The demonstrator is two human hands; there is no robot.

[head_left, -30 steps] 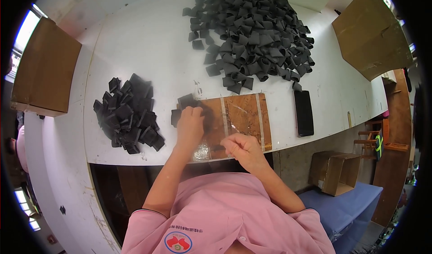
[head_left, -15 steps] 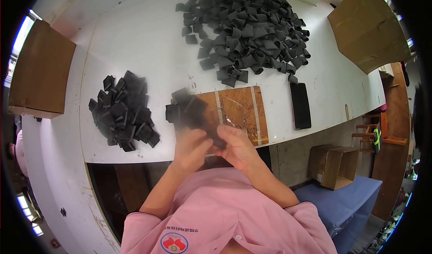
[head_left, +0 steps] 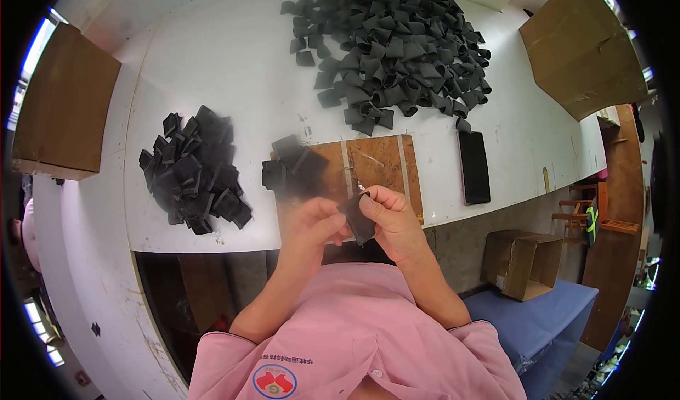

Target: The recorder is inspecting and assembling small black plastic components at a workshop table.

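Nearest, below both hands, is the pink shirt [head_left: 354, 343], from which the forearms rise toward the tabletop's near edge. The left hand [head_left: 312, 223] and the right hand [head_left: 393, 219] meet just above that edge, both closed on one black piece [head_left: 359, 219]: the right thumb and fingers pinch its upper right side, the left fingers press its left side. The piece is held in the air, clear of the tabletop [head_left: 234, 67], and its lower part is hidden behind the fingers, so its full shape cannot be made out. Just beyond the hands lies a wood board [head_left: 382, 162], its near edge partly covered by them. Beyond the left hand a small black stack [head_left: 292, 166] sits on the board's left end, blurred at its near side. Well left of the left hand is a small pile [head_left: 195, 170] of black pieces, with bare white surface between it and the board. Right of the right hand, past the board, a flat black slab [head_left: 473, 166] lies near the tabletop edge. Far beyond both hands spreads the big pile [head_left: 393, 42], with open room between it and the board. A cardboard sheet [head_left: 60, 106] at far left and another [head_left: 581, 49] at far right are cut off by the rim. Below the right hand, under the tabletop, stands an open carton [head_left: 520, 262].
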